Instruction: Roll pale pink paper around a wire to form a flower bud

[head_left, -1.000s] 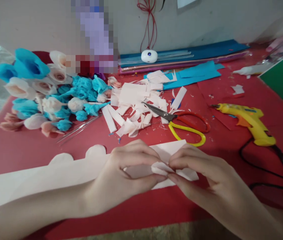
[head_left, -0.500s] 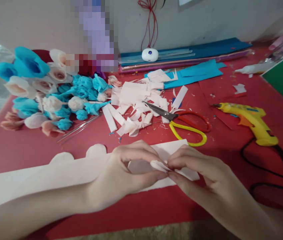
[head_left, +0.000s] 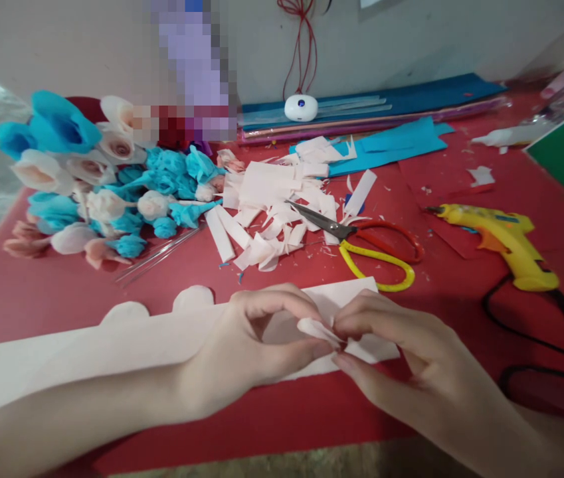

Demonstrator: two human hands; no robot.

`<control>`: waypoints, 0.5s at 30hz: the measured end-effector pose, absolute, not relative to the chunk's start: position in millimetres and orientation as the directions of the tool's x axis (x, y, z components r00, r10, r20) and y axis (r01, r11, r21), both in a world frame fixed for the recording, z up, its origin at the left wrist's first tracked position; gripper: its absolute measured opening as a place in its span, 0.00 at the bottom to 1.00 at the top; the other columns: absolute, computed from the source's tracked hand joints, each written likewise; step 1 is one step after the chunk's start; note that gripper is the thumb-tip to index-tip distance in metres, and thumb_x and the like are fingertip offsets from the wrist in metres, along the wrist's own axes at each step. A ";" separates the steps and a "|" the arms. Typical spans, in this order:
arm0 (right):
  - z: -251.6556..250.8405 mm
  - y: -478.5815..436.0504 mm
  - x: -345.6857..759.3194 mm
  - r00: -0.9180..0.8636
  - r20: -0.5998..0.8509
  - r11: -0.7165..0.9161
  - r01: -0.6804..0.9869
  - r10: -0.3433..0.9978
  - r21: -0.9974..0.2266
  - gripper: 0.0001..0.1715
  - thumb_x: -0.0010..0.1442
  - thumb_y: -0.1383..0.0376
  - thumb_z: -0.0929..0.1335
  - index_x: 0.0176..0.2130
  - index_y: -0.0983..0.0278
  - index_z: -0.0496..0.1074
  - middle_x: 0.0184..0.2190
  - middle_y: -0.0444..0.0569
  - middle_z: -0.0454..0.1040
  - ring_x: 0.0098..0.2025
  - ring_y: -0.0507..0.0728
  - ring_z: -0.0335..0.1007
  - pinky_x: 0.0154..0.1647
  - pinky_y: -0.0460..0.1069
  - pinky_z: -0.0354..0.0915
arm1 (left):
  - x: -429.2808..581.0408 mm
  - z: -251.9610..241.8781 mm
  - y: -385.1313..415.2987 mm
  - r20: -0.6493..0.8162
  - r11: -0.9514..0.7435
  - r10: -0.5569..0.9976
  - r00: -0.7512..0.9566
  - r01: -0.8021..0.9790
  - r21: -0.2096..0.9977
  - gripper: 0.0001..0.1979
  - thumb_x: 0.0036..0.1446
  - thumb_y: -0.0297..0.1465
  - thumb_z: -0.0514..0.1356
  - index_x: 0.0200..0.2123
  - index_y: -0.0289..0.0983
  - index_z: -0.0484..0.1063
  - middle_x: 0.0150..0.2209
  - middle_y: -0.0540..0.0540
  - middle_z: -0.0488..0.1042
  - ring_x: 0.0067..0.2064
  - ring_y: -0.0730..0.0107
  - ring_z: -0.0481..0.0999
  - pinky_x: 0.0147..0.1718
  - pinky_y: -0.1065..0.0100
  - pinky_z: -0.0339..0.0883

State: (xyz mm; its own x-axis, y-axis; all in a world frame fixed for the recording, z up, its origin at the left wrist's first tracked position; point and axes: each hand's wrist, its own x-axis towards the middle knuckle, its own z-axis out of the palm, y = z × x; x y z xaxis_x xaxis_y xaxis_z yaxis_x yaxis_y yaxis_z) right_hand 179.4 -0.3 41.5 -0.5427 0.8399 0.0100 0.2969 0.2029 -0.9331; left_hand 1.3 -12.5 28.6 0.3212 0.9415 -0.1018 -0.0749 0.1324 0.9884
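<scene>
Over the front of the table, my left hand [head_left: 256, 345] pinches a small, pale crepe paper petal [head_left: 317, 329] between thumb and fingers. The petal looks curled and points up to the left. My right hand [head_left: 406, 352] holds its lower right end at the fingertips, thumb slightly lower than the index finger. Part of that end is hidden by the fingers. Under both hands lies a long strip of pale crepe paper [head_left: 87, 352]. Two rounded paper pieces [head_left: 193, 299] show along the strip's far edge.
Scissors [head_left: 341, 230] with red and yellow handles lie beyond my hands, beside pale paper scraps [head_left: 266, 186]. A yellow glue gun [head_left: 505, 239] with a black cord is at right. Blue and pale paper flowers [head_left: 107, 199] crowd the left. Blue paper [head_left: 386, 146] lies behind.
My right thumb has dropped a little away from the index finger. The petal has tilted slightly in the left hand's pinch. The rest of the table is unchanged.
</scene>
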 end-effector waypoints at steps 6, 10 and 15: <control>40.7 1.3 177.8 -0.544 -0.017 0.168 0.288 0.839 -0.943 0.06 0.53 0.73 0.65 0.31 0.64 0.69 0.29 0.40 0.72 0.32 0.46 0.68 0.33 0.39 0.64 | 2.9 28.2 -11.2 -0.136 0.182 0.940 0.314 -0.123 0.976 0.05 0.47 0.21 0.62 0.28 0.37 0.72 0.29 0.53 0.74 0.34 0.80 0.74 0.34 0.81 0.69; 39.7 0.8 179.3 -0.548 -0.032 0.154 0.290 0.836 -0.944 0.06 0.54 0.73 0.65 0.31 0.63 0.68 0.29 0.39 0.71 0.32 0.45 0.68 0.32 0.37 0.64 | 2.1 27.2 -11.5 -0.112 0.160 0.940 0.323 -0.125 0.979 0.08 0.47 0.20 0.62 0.30 0.38 0.73 0.31 0.52 0.74 0.35 0.79 0.74 0.35 0.79 0.69; 38.9 0.4 181.2 -0.554 -0.058 0.143 0.312 0.831 -0.939 0.07 0.55 0.73 0.64 0.32 0.63 0.69 0.30 0.40 0.72 0.33 0.47 0.68 0.33 0.39 0.64 | 0.6 27.0 -11.0 -0.082 0.095 0.934 0.347 -0.021 0.995 0.09 0.48 0.21 0.61 0.32 0.40 0.76 0.32 0.50 0.75 0.35 0.76 0.75 0.35 0.77 0.71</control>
State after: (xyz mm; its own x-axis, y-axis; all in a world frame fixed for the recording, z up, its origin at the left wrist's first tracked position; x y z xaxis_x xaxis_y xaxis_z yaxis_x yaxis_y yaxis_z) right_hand 181.2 0.4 38.9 -0.5540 0.8305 -0.0576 0.3119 0.1429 -0.9393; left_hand 0.6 -11.0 27.0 0.3466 0.9344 -0.0820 -0.0205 0.0949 0.9953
